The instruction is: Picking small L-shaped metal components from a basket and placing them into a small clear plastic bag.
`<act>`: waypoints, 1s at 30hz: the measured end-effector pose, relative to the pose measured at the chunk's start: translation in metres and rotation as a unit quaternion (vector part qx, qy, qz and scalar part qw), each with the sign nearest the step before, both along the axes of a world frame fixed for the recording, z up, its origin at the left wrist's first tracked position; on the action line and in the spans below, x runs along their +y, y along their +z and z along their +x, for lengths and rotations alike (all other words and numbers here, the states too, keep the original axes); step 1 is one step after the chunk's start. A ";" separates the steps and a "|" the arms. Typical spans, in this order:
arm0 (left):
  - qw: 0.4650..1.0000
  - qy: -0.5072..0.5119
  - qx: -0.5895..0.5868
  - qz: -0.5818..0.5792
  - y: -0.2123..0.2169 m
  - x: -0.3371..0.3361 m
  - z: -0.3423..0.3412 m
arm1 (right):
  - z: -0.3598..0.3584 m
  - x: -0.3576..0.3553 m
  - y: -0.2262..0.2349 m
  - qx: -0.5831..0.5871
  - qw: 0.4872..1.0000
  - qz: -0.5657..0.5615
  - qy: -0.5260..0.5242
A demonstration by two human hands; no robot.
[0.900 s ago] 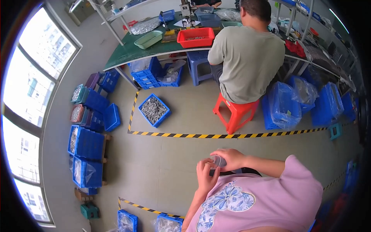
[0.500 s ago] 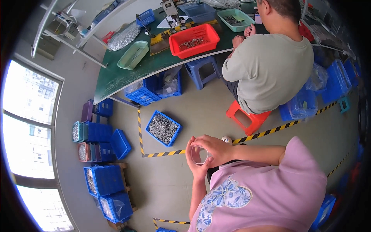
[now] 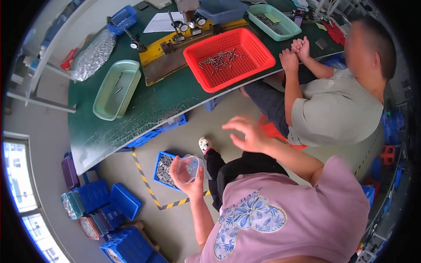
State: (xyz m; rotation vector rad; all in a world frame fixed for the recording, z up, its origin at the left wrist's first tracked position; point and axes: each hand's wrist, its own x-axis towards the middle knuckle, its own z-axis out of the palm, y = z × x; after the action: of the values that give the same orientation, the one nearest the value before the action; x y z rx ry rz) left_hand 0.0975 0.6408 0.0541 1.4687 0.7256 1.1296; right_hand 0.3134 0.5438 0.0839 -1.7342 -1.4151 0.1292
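Note:
My left hand [image 3: 189, 183] is closed around the side of a clear plastic tub [image 3: 196, 172], round at the mouth and see-through. The tub is above the floor, partly in front of a blue crate [image 3: 161, 180] heaped with small metal pins. My right hand [image 3: 248, 135] is apart from the tub, held out toward the table with its fingers spread and a little blurred. Nothing shows in it. Closest to it on the table edge is a red mesh basket [image 3: 212, 86] with small metal pins [image 3: 223, 59] scattered on its bottom.
The green table [image 3: 158, 98] carries a pale green tray [image 3: 101, 107], a measuring stand [image 3: 177, 33] with dial gauges and a teal basket [image 3: 280, 36]. At the right a seated person [image 3: 337, 105] has both hands raised near the table. Blue crates [image 3: 92, 195] line the left wall.
I have come closer to the table. My right hand has let go of the tub and moved out to the right; the left keeps hold of it. The seated person has turned.

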 end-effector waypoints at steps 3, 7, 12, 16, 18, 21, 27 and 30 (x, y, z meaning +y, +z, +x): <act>0.997 -0.065 0.047 0.006 0.003 0.059 0.015 | 0.075 0.053 0.001 -0.015 0.994 -0.033 -0.105; 0.986 -0.150 0.074 0.000 -0.004 0.111 0.049 | 0.155 0.104 -0.019 -0.055 0.981 -0.155 -0.108; 0.978 -0.197 0.069 -0.024 -0.020 0.144 0.082 | 0.190 0.155 -0.058 -0.331 0.886 -0.314 0.081; 0.976 -0.195 0.082 -0.041 -0.021 0.156 0.090 | 0.183 0.165 -0.064 -0.376 0.867 -0.315 0.089; 0.975 -0.197 0.092 -0.041 -0.022 0.161 0.091 | 0.186 0.171 -0.065 -0.359 0.874 -0.315 0.090; 0.979 -0.166 0.081 -0.088 -0.022 0.167 0.092 | 0.182 0.193 -0.063 -0.170 0.937 -0.305 -0.019; 0.986 -0.118 0.087 -0.084 -0.015 0.175 0.096 | 0.204 0.209 -0.068 -0.256 0.938 -0.235 -0.010; 0.985 -0.111 0.096 -0.091 -0.015 0.178 0.092 | 0.215 0.202 -0.061 -0.303 0.924 -0.232 0.003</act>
State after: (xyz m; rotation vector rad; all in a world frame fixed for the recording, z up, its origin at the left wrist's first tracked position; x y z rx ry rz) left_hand 0.1900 0.8188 0.0387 1.4738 0.7552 0.7397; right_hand 0.5287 0.7460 0.0228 -2.2861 -1.9489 -0.0911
